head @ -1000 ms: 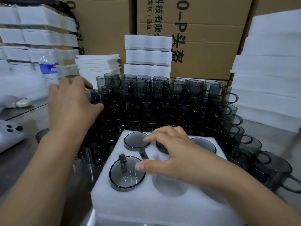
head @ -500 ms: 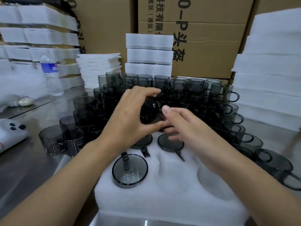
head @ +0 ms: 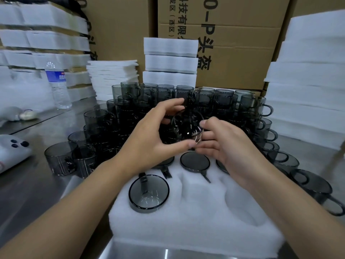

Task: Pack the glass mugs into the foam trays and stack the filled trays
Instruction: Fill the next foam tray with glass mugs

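A white foam tray (head: 196,227) lies in front of me with round pockets. Smoked glass mugs sit in its pockets: one at the near left (head: 148,193), one in the back middle (head: 195,161), others partly hidden under my hands. Above the tray's back row my left hand (head: 149,135) grips a dark glass mug (head: 185,127) by its side, its mouth facing me. My right hand (head: 222,144) pinches the same mug's rim from the right. Behind stands a big pile of stacked glass mugs (head: 214,103).
Loose mugs stand left (head: 59,159) and right (head: 309,186) of the tray on the steel table. Foam tray stacks rise at the back middle (head: 170,60), right (head: 308,75) and left. A water bottle (head: 57,85) stands far left. Cardboard boxes form the backdrop.
My left hand took a mug from the left of the pile and brought it over the tray. My right hand left the tray's mugs and came up to the held mug's rim.
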Demonstrator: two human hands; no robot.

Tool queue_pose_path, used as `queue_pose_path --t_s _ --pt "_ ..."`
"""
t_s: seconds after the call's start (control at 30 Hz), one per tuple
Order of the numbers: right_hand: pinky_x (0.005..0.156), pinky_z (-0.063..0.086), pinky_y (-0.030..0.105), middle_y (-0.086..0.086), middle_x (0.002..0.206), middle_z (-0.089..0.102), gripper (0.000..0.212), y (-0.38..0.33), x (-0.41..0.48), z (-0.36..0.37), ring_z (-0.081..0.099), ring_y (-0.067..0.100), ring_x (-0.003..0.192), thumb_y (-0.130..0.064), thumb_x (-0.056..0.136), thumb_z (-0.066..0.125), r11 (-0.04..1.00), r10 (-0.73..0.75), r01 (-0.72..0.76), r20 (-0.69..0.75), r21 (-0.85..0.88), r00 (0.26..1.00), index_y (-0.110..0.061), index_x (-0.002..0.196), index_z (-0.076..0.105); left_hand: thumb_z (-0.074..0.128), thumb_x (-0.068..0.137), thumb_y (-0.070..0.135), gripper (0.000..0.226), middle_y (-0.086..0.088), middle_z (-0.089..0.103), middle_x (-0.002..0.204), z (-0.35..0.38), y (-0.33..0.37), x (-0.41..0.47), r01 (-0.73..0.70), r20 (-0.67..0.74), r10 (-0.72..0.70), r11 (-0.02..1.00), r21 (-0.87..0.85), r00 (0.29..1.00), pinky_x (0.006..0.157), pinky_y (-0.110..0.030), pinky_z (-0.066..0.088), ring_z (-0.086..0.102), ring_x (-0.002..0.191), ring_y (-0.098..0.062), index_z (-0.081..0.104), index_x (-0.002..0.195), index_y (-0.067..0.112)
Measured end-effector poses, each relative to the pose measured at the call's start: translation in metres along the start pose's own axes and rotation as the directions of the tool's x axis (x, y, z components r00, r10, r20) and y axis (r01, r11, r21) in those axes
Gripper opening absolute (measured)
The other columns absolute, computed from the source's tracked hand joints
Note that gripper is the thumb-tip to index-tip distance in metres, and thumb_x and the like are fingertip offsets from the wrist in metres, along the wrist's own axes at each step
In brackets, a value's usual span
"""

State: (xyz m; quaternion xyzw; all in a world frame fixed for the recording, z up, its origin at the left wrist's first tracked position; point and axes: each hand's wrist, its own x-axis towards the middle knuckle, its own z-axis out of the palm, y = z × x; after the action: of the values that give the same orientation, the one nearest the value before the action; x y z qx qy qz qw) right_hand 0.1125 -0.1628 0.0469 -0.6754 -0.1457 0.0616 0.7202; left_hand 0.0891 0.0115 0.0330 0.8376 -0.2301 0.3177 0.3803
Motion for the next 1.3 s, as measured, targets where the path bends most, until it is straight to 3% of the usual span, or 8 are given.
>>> queue_pose_path --t_s 0.1,0.27,0.33,0.43,0.6,0.9,1.07,1.3 --pt "0.068 0.058 0.027 0.015 0.09 0.073 0.024 -0.003 0.0 -0.003 0.071 0.022 0.076 -0.03 0.084 0.058 0.994 0.019 -0.019 0.001 0.106 1.0 -0.012 0.1 0.061 0.064 0.072 0.053 0.068 0.017 0.057 0.126 0.003 -0.004 0.001 0.149 0.085 -0.137 0.976 -0.16 0.987 0.097 -0.022 0.045 0.051 0.12 0.002 0.04 0.134 0.04" --pt "0.075 0.059 0.03 0.014 0.094 0.074 0.023 -0.002 0.001 -0.004 0.071 0.027 0.087 -0.023 0.087 0.053 0.991 0.018 -0.026 0.062 0.132 0.998 -0.007 0.102 0.061 0.068 0.067 0.05 0.056 0.008 0.069 0.111 0.006 -0.01 0.005 0.283 0.18 -0.234 0.9 -0.33 0.955 0.087 -0.03 0.052 0.066 0.089 -0.007 0.049 0.12 0.043" --pt "0.075 0.058 0.029 0.012 0.092 0.074 0.019 -0.002 0.001 -0.004 0.07 0.03 0.093 -0.017 0.088 0.05 0.989 0.01 -0.022 0.084 0.143 0.996 -0.008 0.099 0.062 0.072 0.066 0.047 0.059 0.002 0.072 0.106 0.004 -0.013 0.005 0.306 0.221 -0.241 0.891 -0.337 0.945 0.094 -0.037 0.053 0.068 0.092 -0.02 0.049 0.121 0.043" --pt "0.074 0.058 0.028 0.015 0.095 0.073 0.018 -0.001 0.001 -0.005 0.068 0.032 0.097 -0.013 0.086 0.05 0.989 0.008 -0.022 0.095 0.146 0.995 -0.006 0.095 0.064 0.074 0.065 0.047 0.065 -0.006 0.071 0.104 0.002 -0.017 0.006 0.327 0.253 -0.25 0.885 -0.332 0.935 0.098 -0.046 0.05 0.069 0.097 -0.026 0.047 0.124 0.043" --pt "0.076 0.058 0.028 0.016 0.105 0.071 0.032 0.0 0.002 -0.005 0.07 0.029 0.095 -0.009 0.083 0.052 0.988 0.005 -0.018 0.088 0.151 0.996 0.0 0.112 0.063 0.077 0.063 0.045 0.066 -0.004 0.072 0.103 0.001 -0.02 0.007 0.346 0.283 -0.261 0.885 -0.311 0.923 0.092 -0.034 0.052 0.069 0.085 -0.013 0.047 0.122 0.047" --pt "0.07 0.058 0.027 0.016 0.106 0.07 0.026 0.002 0.003 -0.005 0.069 0.03 0.096 -0.015 0.084 0.054 0.988 0.02 -0.03 0.071 0.152 0.997 -0.006 0.106 0.065 0.077 0.064 0.048 0.051 -0.018 0.067 0.101 0.003 -0.02 0.008 0.367 0.269 -0.286 0.869 -0.331 0.92 0.097 -0.058 0.045 0.066 0.091 -0.035 0.055 0.108 0.06" --pt "0.067 0.056 0.027 0.009 0.11 0.068 0.028 0.002 0.005 -0.005 0.071 0.026 0.092 -0.018 0.085 0.054 0.989 0.024 -0.033 0.062 0.147 0.998 -0.011 0.111 0.063 0.076 0.064 0.046 0.046 -0.024 0.065 0.1 0.003 -0.018 0.007 0.367 0.28 -0.277 0.859 -0.356 0.919 0.098 -0.056 0.045 0.065 0.087 -0.025 0.058 0.104 0.061" --pt "0.065 0.056 0.029 0.005 0.106 0.067 0.025 0.005 0.007 -0.005 0.071 0.026 0.087 -0.015 0.09 0.051 0.991 0.011 -0.016 0.032 0.135 0.999 -0.014 0.112 0.062 0.073 0.065 0.05 0.045 -0.014 0.07 0.094 0.005 -0.023 0.007 0.358 0.273 -0.271 0.864 -0.355 0.923 0.093 -0.04 0.05 0.069 0.084 -0.013 0.058 0.107 0.054"
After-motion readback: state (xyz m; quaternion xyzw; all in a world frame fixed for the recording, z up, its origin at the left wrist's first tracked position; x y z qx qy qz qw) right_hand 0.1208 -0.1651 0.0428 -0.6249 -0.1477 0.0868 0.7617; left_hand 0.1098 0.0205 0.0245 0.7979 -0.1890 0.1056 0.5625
